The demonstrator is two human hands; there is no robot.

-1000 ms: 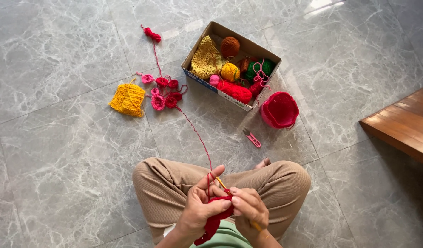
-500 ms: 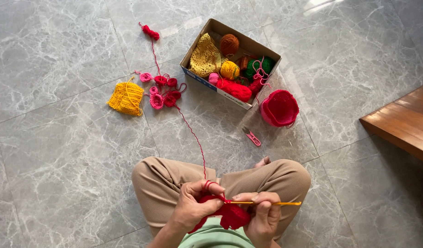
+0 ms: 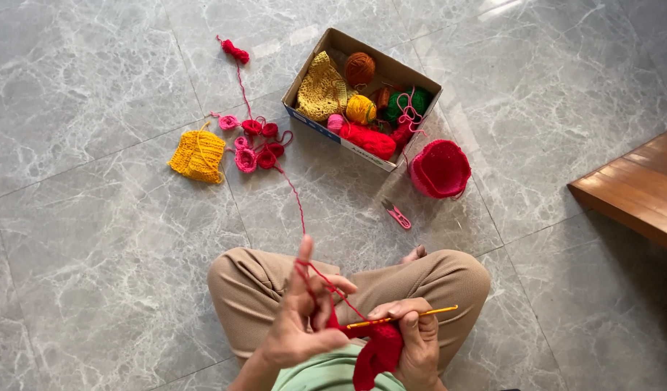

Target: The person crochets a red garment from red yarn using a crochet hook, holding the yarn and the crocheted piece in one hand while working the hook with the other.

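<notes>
I sit cross-legged on the floor in tan trousers. My right hand [image 3: 414,344] grips an orange crochet hook [image 3: 404,317] held level, tip to the left, over a red crocheted piece [image 3: 377,352] in my lap. My left hand [image 3: 301,317] is raised beside it with the index finger up. A red yarn strand [image 3: 296,199] is looped over that finger. The strand runs across the floor to small red and pink crocheted flowers [image 3: 256,143].
A cardboard box [image 3: 309,71] holds yarn balls and a yellow knitted piece. A red crocheted cup [image 3: 440,169] lies beside it, pink snips [image 3: 397,214] nearer me. A yellow knitted square [image 3: 197,156] lies left. A wooden step [image 3: 632,187] is at right.
My left index finger has lifted with the yarn over it. The hook has swung from upright to level, pointing left, and the red piece sits lower in my lap.
</notes>
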